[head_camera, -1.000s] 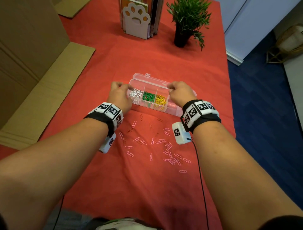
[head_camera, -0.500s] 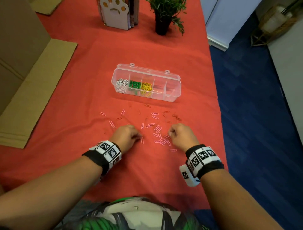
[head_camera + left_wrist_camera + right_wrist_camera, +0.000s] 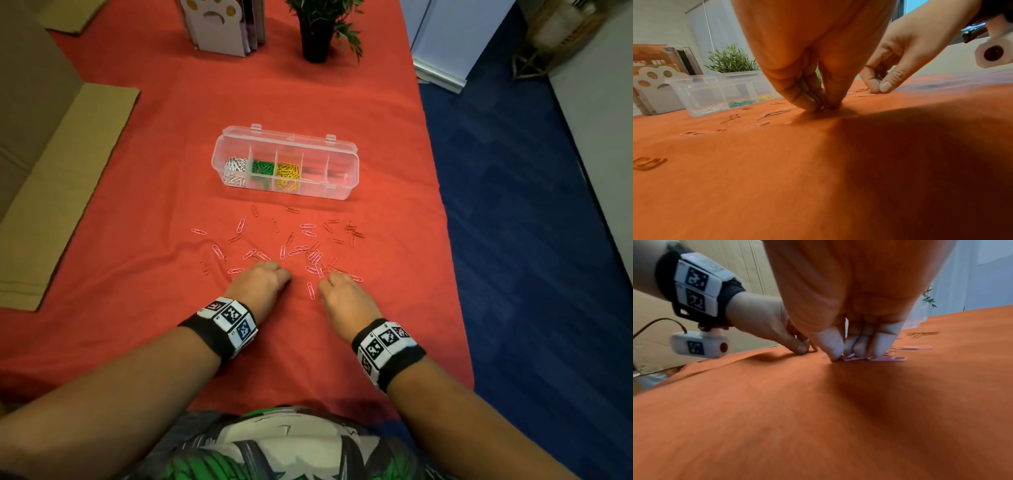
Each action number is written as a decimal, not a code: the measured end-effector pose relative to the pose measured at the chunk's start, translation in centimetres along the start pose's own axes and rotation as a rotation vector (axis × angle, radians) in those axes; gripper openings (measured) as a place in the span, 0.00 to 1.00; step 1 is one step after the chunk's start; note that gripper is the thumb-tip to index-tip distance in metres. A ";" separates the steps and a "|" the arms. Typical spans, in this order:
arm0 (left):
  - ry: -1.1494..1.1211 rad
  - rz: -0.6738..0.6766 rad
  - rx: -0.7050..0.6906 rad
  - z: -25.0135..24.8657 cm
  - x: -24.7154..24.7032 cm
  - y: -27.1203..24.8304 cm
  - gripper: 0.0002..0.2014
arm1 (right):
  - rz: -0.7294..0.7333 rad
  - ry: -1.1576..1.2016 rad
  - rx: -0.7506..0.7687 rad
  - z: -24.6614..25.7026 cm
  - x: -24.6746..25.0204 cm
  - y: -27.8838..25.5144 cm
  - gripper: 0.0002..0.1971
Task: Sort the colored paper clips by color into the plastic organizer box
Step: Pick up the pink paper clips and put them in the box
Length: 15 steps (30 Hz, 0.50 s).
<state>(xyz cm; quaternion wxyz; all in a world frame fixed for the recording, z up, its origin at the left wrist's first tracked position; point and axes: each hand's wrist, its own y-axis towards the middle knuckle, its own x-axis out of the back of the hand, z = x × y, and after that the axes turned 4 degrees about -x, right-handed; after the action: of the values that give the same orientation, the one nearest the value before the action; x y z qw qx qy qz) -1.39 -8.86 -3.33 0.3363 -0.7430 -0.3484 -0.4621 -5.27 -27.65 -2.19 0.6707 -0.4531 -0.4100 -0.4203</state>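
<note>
The head view alone shows the organizer box (image 3: 285, 163) at 12 o'clock from the hands: five compartments, three filled (white, green, yellow). The wrist views show both grips. Left hand (image 3: 261, 283) and right hand (image 3: 343, 294) each pinch pink clips (image 3: 310, 251), fingertips (image 3: 881, 344) on the cloth (image 3: 144, 212).

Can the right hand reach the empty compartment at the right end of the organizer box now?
Probably yes: the organizer box is open, and only bare cloth and scattered clips lie between it and the right hand.
</note>
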 end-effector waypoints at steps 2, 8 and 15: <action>-0.037 -0.013 0.021 -0.1 -0.2 0.2 0.12 | 0.044 0.039 -0.015 -0.7 0.2 -0.1 0.09; -0.624 -0.085 0.421 -0.7 1.3 1.2 0.11 | -0.032 0.342 -0.315 -3.9 1.8 0.6 0.06; -1.525 -0.054 0.814 -3.1 3.6 1.8 0.12 | -0.034 0.190 -0.305 -4.4 1.5 0.6 0.10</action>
<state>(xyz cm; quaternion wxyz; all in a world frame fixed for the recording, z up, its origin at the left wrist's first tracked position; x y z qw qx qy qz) -0.10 -11.57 0.75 0.2397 -0.6633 -0.6349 0.3155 -3.49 -31.94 -2.06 0.6228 -0.5008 -0.2841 -0.5298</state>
